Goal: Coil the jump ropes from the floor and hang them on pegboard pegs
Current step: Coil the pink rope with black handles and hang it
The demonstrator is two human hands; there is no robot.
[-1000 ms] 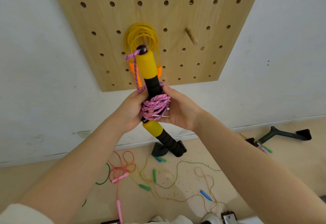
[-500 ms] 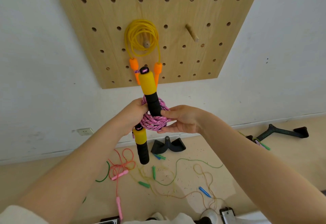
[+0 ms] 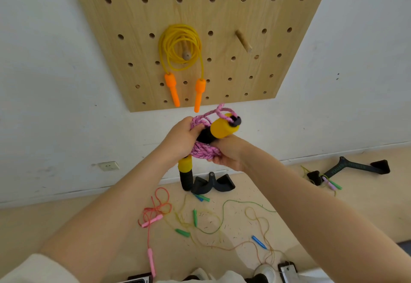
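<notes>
The left hand (image 3: pixel 181 139) and the right hand (image 3: pixel 230 153) were both closed on one bundle, the coiled pink jump rope (image 3: pixel 203 149), and they held it in the air between them, below the lower edge of the pegboard (image 3: pixel 222 64). The left fingers wrapped over the upper left side of the coil, and the right hand supported it from the lower right side. One yellow and black handle (image 3: pixel 219 129) pointed up and to the right out of the coil, just above the right hand, with a loose pink loop at its end. The second handle (image 3: pixel 186 172) hung straight down under the left hand.

Above the hands, a yellow jump rope (image 3: pixel 180 44) with orange handles hung coiled on a wooden peg (image 3: pixel 186 54). To the upper right of the hands, another peg (image 3: pixel 243 40) was bare.

Below the hands, on the floor, lay a red rope with pink handles (image 3: pixel 153 218), and thin green and yellow ropes (image 3: pixel 224 220) were tangled beside it. Just under the hanging handle stood a black double grip (image 3: pixel 213 184). Far to the right of the hands lay a dark bar attachment (image 3: pixel 353 168).
</notes>
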